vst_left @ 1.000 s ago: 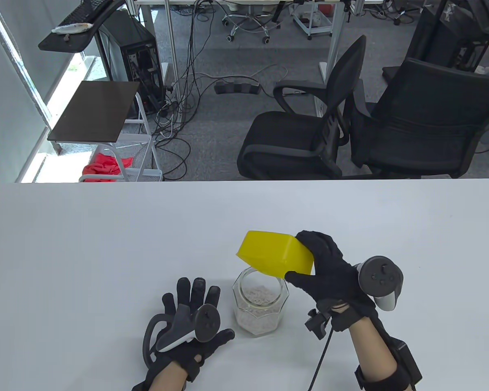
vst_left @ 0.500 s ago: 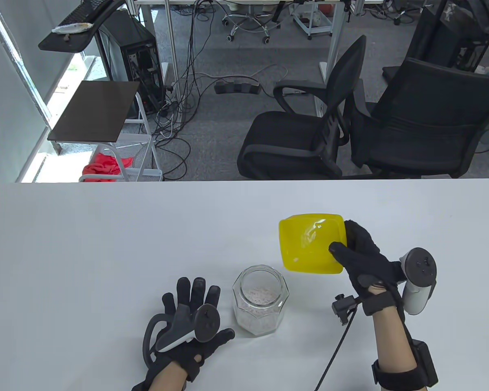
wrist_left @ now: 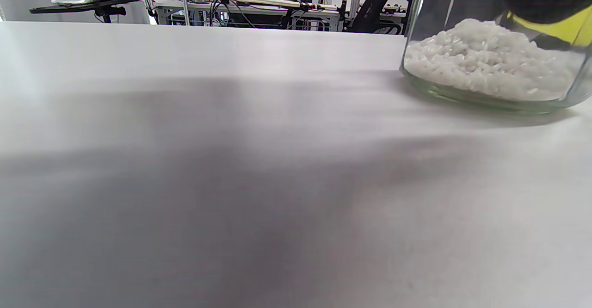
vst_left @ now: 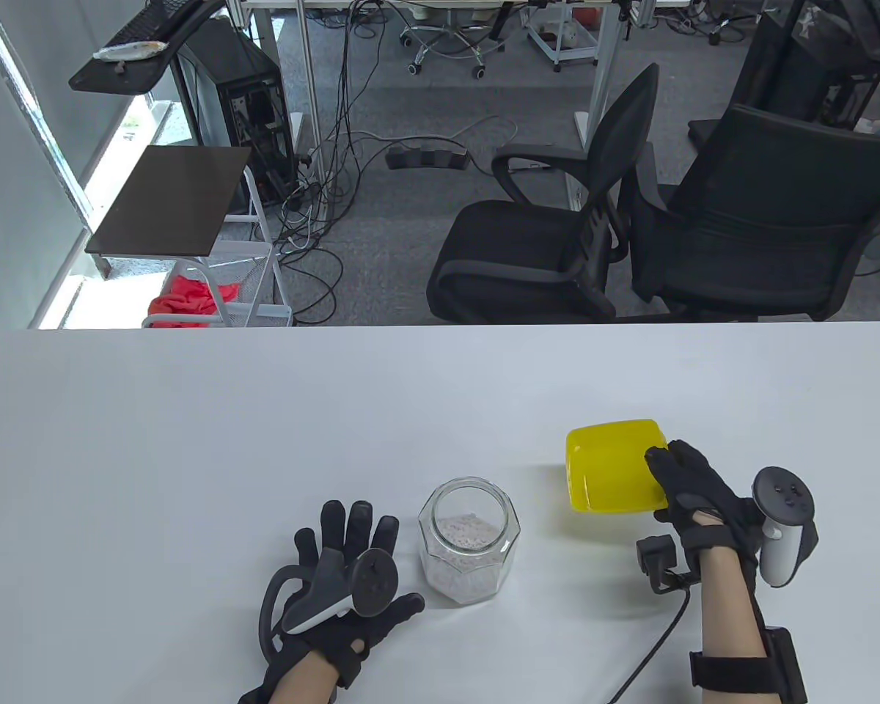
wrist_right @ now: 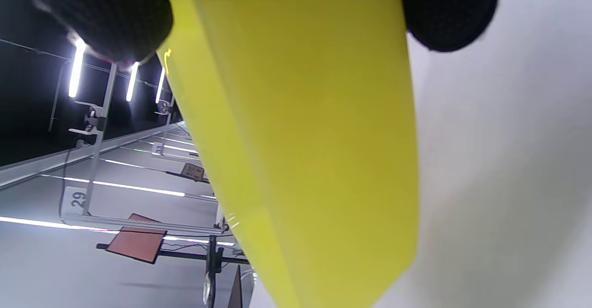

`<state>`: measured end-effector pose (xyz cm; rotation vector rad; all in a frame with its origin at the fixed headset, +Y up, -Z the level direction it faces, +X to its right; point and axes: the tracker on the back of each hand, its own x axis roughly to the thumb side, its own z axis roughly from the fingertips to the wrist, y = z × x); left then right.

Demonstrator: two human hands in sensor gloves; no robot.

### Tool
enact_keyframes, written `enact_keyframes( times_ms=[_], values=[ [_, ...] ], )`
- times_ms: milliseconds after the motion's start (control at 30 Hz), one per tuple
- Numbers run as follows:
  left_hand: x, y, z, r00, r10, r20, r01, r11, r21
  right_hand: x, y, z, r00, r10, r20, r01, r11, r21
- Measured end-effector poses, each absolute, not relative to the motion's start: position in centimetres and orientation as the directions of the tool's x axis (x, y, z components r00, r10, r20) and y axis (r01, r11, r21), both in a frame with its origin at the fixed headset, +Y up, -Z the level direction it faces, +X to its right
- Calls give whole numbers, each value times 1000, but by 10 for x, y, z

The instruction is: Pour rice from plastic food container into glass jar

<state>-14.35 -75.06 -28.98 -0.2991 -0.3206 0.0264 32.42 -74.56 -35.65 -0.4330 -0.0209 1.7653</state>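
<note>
A glass jar (vst_left: 469,540) with white rice in its lower part stands open on the white table (vst_left: 191,440); it also shows in the left wrist view (wrist_left: 490,58). My right hand (vst_left: 693,491) grips the right side of the yellow plastic container (vst_left: 614,466), which is upright, low over or on the table right of the jar. In the right wrist view the container (wrist_right: 305,137) fills the middle, between gloved fingertips (wrist_right: 97,16). My left hand (vst_left: 345,579) lies flat and open on the table just left of the jar, not touching it.
Two black office chairs (vst_left: 557,242) stand beyond the table's far edge. A small cart with a dark shelf (vst_left: 169,199) stands at the far left, off the table. A cable (vst_left: 653,645) runs from my right wrist toward the front edge.
My right hand turned the yellow container back from its tilt over the jar, moved it right and lowered it toward the table. My left hand and the jar stayed still.
</note>
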Motion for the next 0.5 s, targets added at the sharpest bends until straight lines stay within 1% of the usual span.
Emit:
enact_keyframes(
  times_ms=[133, 300, 500],
  values=[
    [-142, -751, -289, 948, 80, 309, 16, 956, -294, 326, -759, -354, -189, 925, -331, -922, -282, -263],
    [-142, -751, -289, 947, 81, 311, 15, 956, -294, 328, -768, -351, -222, 895, -386, -911, -332, -244],
    [-142, -751, -289, 947, 83, 309, 13, 955, -296, 332, -777, -351, -204, 888, -412, -906, -331, -264]
  ],
)
